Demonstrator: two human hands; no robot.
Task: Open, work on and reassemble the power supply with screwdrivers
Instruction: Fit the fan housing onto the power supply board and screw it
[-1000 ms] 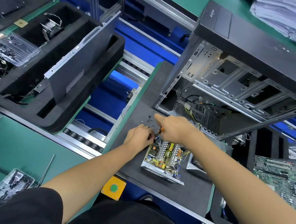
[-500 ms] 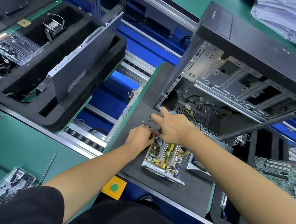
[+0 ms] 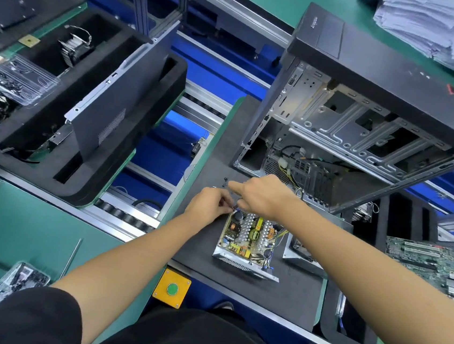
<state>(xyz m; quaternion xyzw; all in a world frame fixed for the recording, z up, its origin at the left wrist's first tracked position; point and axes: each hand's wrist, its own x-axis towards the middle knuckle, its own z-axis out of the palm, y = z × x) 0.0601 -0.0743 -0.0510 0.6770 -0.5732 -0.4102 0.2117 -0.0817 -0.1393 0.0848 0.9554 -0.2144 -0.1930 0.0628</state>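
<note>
Pinching something too small to identify, the left hand (image 3: 211,203) touches the open power supply (image 3: 249,240). The right hand (image 3: 262,195) points its forefinger; whether its curled fingers hold anything stays hidden.

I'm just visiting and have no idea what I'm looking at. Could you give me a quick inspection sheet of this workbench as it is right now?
Surface: dark mat on a conveyor line, green benches around it.
Job's things: power supply lies open, its circuit board showing; a few small screws lie on the mat beyond the hands.
Clutter: clear screw box; thin metal rod.
Hands: left hand pinches something small at the supply's far corner; right hand reaches over it, forefinger extended; its grip cannot be made out.
Cables: wire bundle inside the computer case.
Surroundings: foam tray holding a side panel; motherboard; paper stack.
</note>
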